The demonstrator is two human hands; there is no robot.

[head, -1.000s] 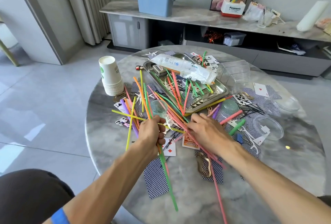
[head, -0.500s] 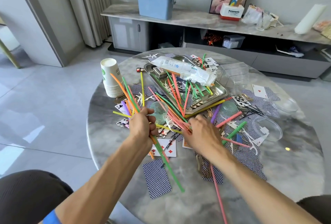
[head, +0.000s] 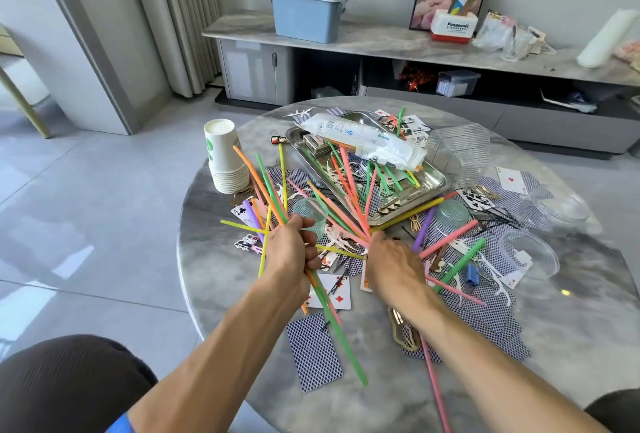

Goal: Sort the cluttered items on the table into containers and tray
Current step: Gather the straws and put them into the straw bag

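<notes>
Straws [head: 263, 190] fan out above and below the clenched left hand [head: 294, 252]; right hand [head: 394, 263] pinches pink straws [head: 349, 221].

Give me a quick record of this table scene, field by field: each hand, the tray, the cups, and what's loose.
left hand: grips a bundle of straws
right hand: on the straw pile; grip hidden
tray: metal, holds straws and a plastic bag
paper cups: stacked upside down, left of tray
loose items: playing cards, straws
surface: round marble table
</notes>
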